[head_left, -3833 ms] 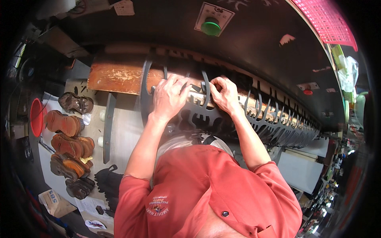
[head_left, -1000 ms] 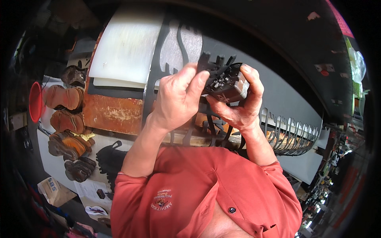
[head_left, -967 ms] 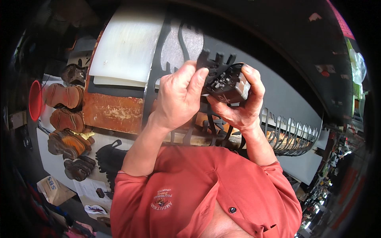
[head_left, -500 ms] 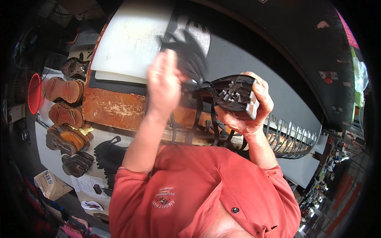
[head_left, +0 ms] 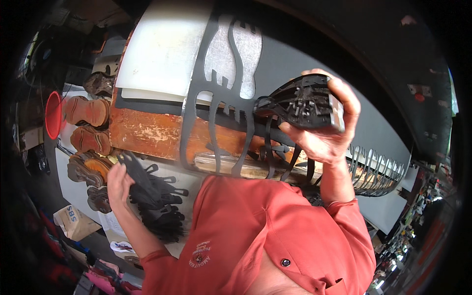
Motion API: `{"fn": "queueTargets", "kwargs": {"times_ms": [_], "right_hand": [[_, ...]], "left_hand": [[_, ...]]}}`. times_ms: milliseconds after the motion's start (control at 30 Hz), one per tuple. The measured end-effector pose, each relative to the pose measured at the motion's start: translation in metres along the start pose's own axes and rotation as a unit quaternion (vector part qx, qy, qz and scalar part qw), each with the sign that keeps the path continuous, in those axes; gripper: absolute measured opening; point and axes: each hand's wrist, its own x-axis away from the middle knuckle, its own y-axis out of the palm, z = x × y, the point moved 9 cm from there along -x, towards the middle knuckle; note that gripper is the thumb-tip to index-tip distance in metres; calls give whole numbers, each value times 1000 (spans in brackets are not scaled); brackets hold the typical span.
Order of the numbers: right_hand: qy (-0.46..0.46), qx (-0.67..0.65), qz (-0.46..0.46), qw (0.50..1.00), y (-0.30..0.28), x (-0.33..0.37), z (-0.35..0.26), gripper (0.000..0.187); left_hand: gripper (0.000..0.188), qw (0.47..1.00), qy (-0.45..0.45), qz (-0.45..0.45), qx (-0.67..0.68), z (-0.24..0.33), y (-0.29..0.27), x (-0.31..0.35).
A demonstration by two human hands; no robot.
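Note:
In my raised right hand (head_left: 339,123), fingers wrapped round its wide end, is a dark metal cutting die (head_left: 300,103) with a pointed end and small inner blades. It is above a black sheet (head_left: 194,123) with cut-out shapes, whose strips hang over the near edge of a worn wooden board (head_left: 142,132). Off to the left, my left hand (head_left: 118,184) is closed on several black cut pieces (head_left: 142,177) with strap-like ends. These are just over a pile of similar black pieces (head_left: 162,221); whether they touch it I cannot tell.
Stacks of brown cut pieces (head_left: 88,110) line the left side, beside a red round container (head_left: 53,115). White sheets (head_left: 157,49) lie on the far part of the board. A dark machine body (head_left: 344,34) overhangs the back right. A paper bag (head_left: 76,221) is at lower left.
My left hand has moved from over the sheet down to the left with the black pieces, uncovering cut-out holes. My right hand has lifted the die slightly up and to the right.

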Motion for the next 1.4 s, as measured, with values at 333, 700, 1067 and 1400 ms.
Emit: {"fn": "queueTargets", "kwargs": {"times_ms": [333,700,1067,1400], "right_hand": [[-170,267,-333,888,33,-27,33,67],[259,105,-56,958,1,48,106,65],[139,194,-102,966,22,48,94,73],[130,249,-116,953,28,45,93,63]], "left_hand": [[35,829,-188,231,-473,-25,-50,49],[54,743,472,-117,-460,118,382,-46],[44,695,520,-83,-489,89,409,-73],[43,692,529,-75,-486,91,410,-74]]}}
